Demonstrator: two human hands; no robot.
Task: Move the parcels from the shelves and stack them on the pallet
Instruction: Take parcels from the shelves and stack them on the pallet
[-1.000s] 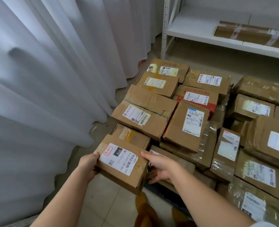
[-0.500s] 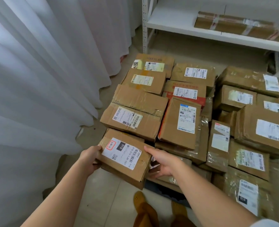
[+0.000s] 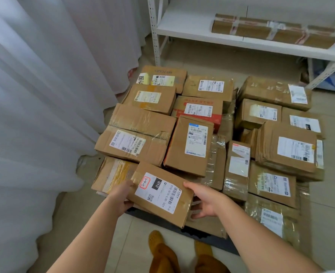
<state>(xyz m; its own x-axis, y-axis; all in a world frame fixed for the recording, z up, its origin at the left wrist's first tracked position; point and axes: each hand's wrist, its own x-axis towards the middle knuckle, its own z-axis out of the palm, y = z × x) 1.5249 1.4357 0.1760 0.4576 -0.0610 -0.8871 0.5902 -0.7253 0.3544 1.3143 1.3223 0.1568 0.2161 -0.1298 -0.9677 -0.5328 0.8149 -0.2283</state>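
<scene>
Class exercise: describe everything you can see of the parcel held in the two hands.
The parcel is a flat brown cardboard box, taped, with a white label showing a barcode, "010" and a red-outlined mark. It is tilted above the pallet's near edge, among other parcels. The left hand grips its left end; the right hand holds its right end.

White curtain (image 3: 44, 95) hangs at left — tiled floor (image 3: 139, 233) below, orange shoes (image 3: 156, 239) near bottom edge.
</scene>
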